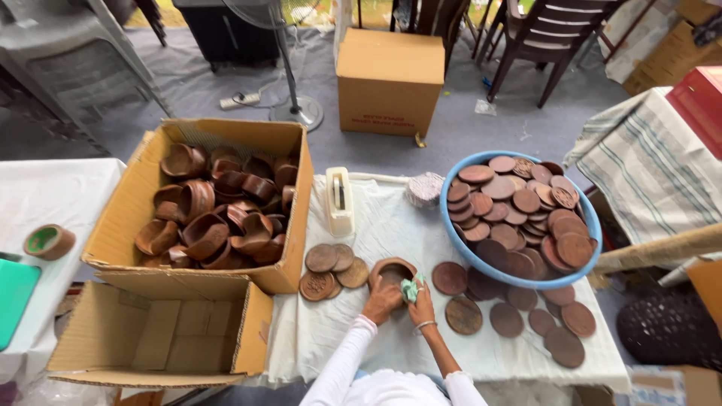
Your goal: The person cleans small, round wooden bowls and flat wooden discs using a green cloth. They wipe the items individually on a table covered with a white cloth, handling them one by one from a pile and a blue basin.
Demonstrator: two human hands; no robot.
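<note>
The left hand (382, 299) gripped a brown clay bowl (391, 271) at table centre; the right hand (421, 307) pinched a green cloth (410, 289). An open cardboard box (135, 203) of bowls sat at ten o'clock, a blue basin (594, 225) of round lids at two.

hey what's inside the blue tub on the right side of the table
The blue tub is heaped with flat round brown discs, some with patterned faces. They overlap in layers, so the lower discs and the tub's bottom are covered and cannot be seen.
</note>
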